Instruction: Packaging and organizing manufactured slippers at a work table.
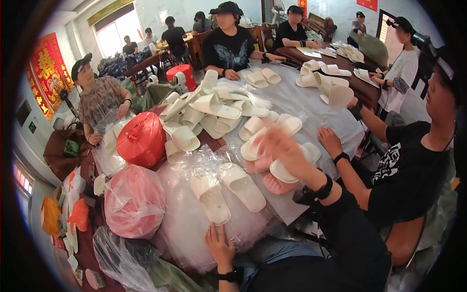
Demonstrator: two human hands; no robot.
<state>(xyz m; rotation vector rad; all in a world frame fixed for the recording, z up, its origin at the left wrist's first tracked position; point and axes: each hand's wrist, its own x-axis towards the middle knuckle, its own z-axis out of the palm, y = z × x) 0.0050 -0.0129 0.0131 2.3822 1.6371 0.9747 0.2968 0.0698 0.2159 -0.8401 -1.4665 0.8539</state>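
Note:
My left hand [219, 246] lies flat with fingers apart on the near edge of a pile of clear plastic bags [187, 219], just below the heel of a white slipper [210, 197]. A second white slipper [242, 186] lies next to it on the same plastic. My right hand [281, 147] is raised and blurred, fingers spread, over a heap of white slippers [258, 141] and pink slippers [277, 184]. I see nothing held in it.
A large pile of white slippers [202, 109] covers the table's middle. A red bag [142, 138] and a pinkish plastic bag [134, 200] sit at the left. A seated person's hand [331, 141] rests on the table at the right; other people sit around the far side.

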